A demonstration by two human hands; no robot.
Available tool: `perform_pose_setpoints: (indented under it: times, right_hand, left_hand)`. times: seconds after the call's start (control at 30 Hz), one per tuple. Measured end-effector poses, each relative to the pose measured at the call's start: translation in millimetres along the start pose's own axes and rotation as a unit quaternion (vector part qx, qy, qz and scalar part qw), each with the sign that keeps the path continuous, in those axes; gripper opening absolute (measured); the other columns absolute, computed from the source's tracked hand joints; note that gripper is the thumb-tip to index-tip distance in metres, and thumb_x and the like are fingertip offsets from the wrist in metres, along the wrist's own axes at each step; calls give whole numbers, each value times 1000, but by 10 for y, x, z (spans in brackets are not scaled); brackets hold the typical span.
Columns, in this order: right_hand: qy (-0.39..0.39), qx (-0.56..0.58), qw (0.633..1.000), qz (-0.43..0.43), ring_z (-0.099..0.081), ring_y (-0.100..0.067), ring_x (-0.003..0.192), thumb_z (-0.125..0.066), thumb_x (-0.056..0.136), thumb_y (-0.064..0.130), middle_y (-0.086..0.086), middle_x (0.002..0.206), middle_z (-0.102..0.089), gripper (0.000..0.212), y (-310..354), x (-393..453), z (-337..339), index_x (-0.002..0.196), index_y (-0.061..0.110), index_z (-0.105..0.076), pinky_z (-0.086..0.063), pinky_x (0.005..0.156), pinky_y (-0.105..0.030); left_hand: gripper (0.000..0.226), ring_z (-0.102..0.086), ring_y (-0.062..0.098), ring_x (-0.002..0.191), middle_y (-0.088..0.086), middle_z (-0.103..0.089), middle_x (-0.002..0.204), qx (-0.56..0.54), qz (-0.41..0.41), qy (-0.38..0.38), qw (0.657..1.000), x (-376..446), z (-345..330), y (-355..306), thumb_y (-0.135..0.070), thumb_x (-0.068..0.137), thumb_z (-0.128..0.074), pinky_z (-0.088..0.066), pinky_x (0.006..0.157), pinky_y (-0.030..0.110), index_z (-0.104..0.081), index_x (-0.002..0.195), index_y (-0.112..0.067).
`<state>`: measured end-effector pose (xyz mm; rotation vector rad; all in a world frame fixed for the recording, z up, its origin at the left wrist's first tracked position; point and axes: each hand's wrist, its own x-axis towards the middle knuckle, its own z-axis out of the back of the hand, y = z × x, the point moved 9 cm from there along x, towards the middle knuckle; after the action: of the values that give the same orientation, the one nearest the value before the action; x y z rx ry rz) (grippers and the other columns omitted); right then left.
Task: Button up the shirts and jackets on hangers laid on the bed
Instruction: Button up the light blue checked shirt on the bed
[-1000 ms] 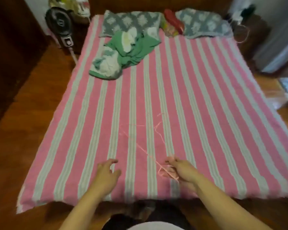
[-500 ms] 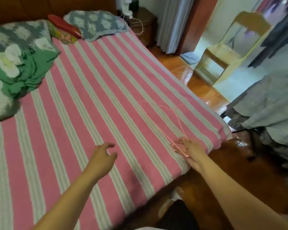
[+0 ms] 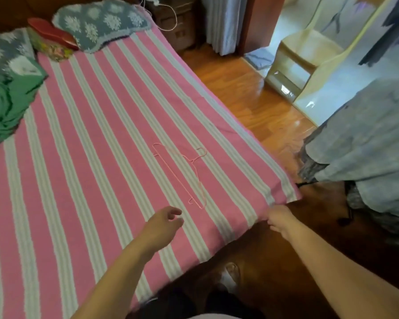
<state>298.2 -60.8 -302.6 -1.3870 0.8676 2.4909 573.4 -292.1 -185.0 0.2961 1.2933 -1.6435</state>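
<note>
A thin pink wire hanger [image 3: 182, 176] lies bare on the pink and white striped bedspread [image 3: 90, 157], near the bed's front right corner, with no garment on it. My left hand [image 3: 164, 224] hovers just in front of the hanger's near end with its fingers loosely curled, holding nothing. At the bedspread's front edge, right of the hanger, is my right hand [image 3: 281, 219]; it is off the hanger and its fingers look relaxed. Grey-blue garments [image 3: 366, 146] hang in a bunch to the right of the bed.
A crumpled green cloth [image 3: 7, 104] lies at the bed's left. Two grey patterned pillows [image 3: 101, 21] and a red item [image 3: 53, 33] sit at the head. A cream plastic chair [image 3: 306, 56] stands on the wooden floor [image 3: 251, 93] to the right.
My right hand has let go of the pink hanger, which now lies flat on the bed, and has drawn back to the bed's edge. The view has swung to the right.
</note>
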Motion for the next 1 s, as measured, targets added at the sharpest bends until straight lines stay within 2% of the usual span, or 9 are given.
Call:
perform_pose_setpoints:
  times: [0.1,0.2,0.33,0.4,0.53,0.67,0.8,0.9,1.0]
  right_hand:
    - [-65,93,992,46,-66,-34,95,-52,94,0,-21,108,-66,29,393,-36,942,122,-4,-60,-56,85,-45]
    - [-87,170,975,110,-62,-24,81,-57,97,7,-10,90,-63,12,767,-271,1768,103,1,-65,-55,84,-38]
    - [-195,188,940,206,-58,-26,81,-61,97,14,-9,80,-60,20,968,-772,3040,77,16,-67,-46,73,-38]
    - [-237,210,922,222,-57,-23,77,-63,96,13,-11,83,-61,19,853,-960,3696,78,16,-67,-46,68,-35]
    - [-296,264,894,207,-62,-14,78,-63,98,13,-8,92,-67,8,277,-1096,4870,94,8,-68,-52,68,-22]
    - [-368,266,870,192,-61,-18,79,-61,97,8,-12,92,-69,16,-210,-716,5925,85,15,-68,-50,70,-30]
    - [-428,126,876,185,-61,-16,96,-57,97,11,3,101,-65,18,-426,-322,6699,106,19,-70,-46,84,-29]
    - [-464,61,869,162,-59,-21,110,-59,94,11,-6,125,-60,29,-607,-98,7113,123,13,-65,-48,100,-37]
    - [-451,55,881,133,-54,-16,100,-61,95,18,-8,139,-48,35,-690,98,7319,130,15,-60,-43,93,-29]
  left_hand:
    - [30,-63,20,108,1,-62,127,41,-42,16,998,353,-255,-852,-28,103,-55,-53,95,38,-59,133,-21]
    - [28,-65,23,104,3,-65,121,64,-154,33,985,616,-663,-2150,-27,103,-56,-53,89,38,-61,129,-21]
    - [16,-68,24,86,5,-70,99,58,-313,84,944,422,-1442,-3820,-23,101,-57,-49,68,31,-67,113,-21]
    - [12,-69,23,82,4,-72,91,77,-364,107,922,231,-1830,-4359,-21,99,-59,-49,64,31,-70,105,-23]
    - [10,-62,-1,64,-8,-71,81,175,-440,158,866,37,-2682,-5100,-26,99,-61,-48,63,26,-69,97,-32]
    - [12,-67,5,80,-14,-71,92,242,-468,145,837,381,-3602,-5691,-30,97,-63,-56,77,36,-65,94,-41]
    - [23,-64,11,79,-2,-65,110,247,-416,67,873,775,-4463,-6190,-36,100,-60,-46,57,23,-59,120,-26]
    - [49,-61,21,92,5,-62,111,195,-368,-8,909,1043,-4841,-6482,-44,94,-66,-50,76,33,-53,127,-9]
    - [60,-62,33,99,5,-60,104,112,-296,-57,947,1268,-4963,-6505,-50,83,-75,-53,90,49,-48,119,-11]
